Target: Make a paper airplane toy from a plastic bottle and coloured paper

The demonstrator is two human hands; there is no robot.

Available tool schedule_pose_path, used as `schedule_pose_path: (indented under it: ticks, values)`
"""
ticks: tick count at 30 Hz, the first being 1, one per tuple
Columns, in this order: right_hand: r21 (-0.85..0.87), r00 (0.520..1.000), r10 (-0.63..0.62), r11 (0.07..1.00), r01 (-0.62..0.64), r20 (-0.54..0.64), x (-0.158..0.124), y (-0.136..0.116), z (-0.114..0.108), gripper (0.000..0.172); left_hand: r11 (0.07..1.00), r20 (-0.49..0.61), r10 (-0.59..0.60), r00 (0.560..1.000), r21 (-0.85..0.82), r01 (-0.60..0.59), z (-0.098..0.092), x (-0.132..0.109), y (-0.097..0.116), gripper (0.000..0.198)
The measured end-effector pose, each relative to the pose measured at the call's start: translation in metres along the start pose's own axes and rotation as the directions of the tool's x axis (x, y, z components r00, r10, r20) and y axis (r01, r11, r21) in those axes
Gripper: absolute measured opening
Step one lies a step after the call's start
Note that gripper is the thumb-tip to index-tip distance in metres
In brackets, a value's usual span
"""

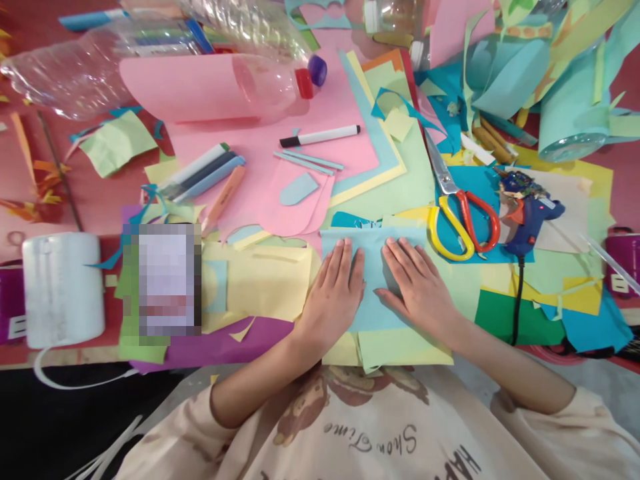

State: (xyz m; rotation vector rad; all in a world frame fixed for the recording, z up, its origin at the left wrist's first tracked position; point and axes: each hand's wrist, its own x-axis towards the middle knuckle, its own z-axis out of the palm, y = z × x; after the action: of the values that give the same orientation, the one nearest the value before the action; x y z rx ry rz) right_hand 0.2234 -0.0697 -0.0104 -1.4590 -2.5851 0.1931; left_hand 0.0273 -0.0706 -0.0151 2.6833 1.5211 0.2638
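Note:
A light blue sheet of paper (373, 293) lies at the table's near edge, over green and yellow sheets. My left hand (336, 287) rests flat on its left part, fingers stretched out and pointing away from me. On the right part lies my right hand (417, 277), also flat, with the thumb spread toward the middle. Neither hand grips anything. Just beyond my right hand are scissors (457, 213) with one yellow and one red handle loop. Whether the sheet is folded under my hands, I cannot tell.
A blue glue gun (529, 217) with a black cord lies at the right. Several markers (200, 175) and a pink-wrapped plastic bottle (200, 87) lie farther back. At the left are a white power adapter-like box (63, 290) and a pixelated phone-like object (167, 280). Paper scraps cover much of the table.

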Motion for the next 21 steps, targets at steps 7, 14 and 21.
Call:
schedule_pose_path:
  ticks: [7, 14, 21]
  values:
    - [0.018, 1.000, 0.008, 1.000, -0.008, 0.001, 0.000, 0.001, -0.001, 0.067, 1.000, 0.009, -0.016, 1.000, -0.001, 0.016, -0.001, -0.001, 0.000, 0.061]
    - [-0.017, 1.000, -0.001, 1.000, 0.001, 0.004, 0.000, 0.000, -0.001, 0.061, 0.996, -0.041, 0.009, 0.999, 0.091, -0.005, -0.006, 0.004, 0.000, 0.042]
    - [-0.051, 1.000, -0.007, 0.999, 0.007, 0.003, 0.001, -0.001, -0.001, 0.060, 0.994, 0.002, 0.013, 1.000, 0.109, -0.013, -0.017, 0.015, 0.000, 0.044]
